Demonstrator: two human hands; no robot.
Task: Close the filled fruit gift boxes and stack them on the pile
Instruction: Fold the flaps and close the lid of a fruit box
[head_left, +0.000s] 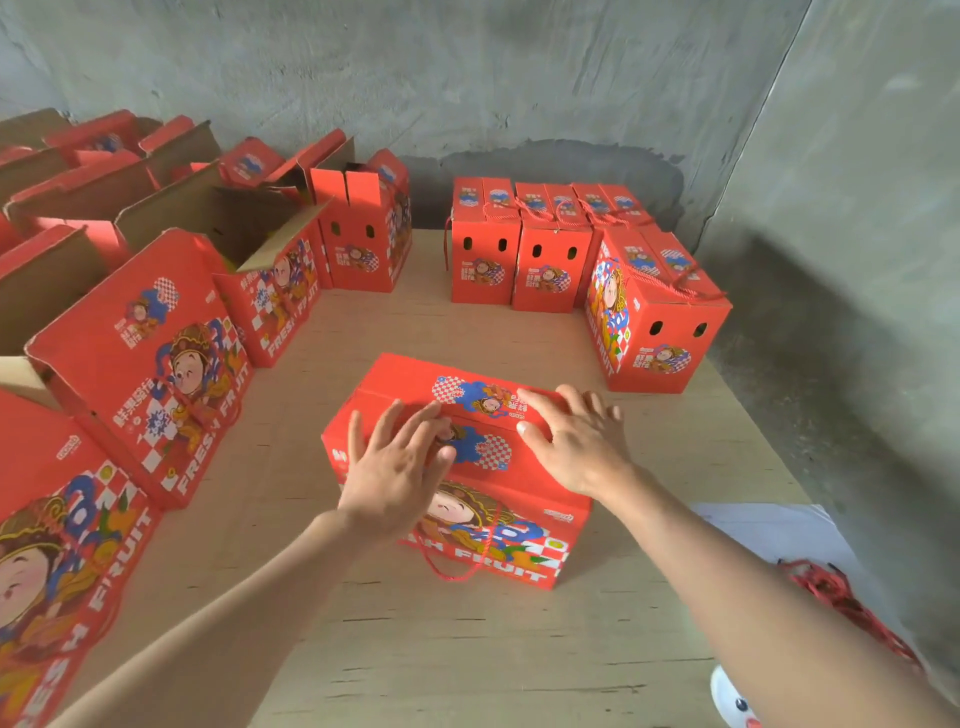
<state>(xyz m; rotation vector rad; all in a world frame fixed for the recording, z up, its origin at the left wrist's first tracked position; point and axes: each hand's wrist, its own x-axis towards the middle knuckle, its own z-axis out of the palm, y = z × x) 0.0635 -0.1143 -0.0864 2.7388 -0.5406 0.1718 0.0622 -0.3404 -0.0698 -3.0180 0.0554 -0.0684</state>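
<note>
my left hand (395, 470) and right hand (576, 447) both lie flat, fingers spread, on the top flaps of the red fruit box (493, 525) in the middle of the plywood board (467, 649) — gripping nothing. the flaps are down, so whatever's inside is hidden, and my left palm covers part of the seam. closed boxes (550, 260) stand by the far wall; open boxes (218, 223) crowd the left, cut off by the frame. a red cord tangle (841, 592) at my right is hard to make out.
</note>
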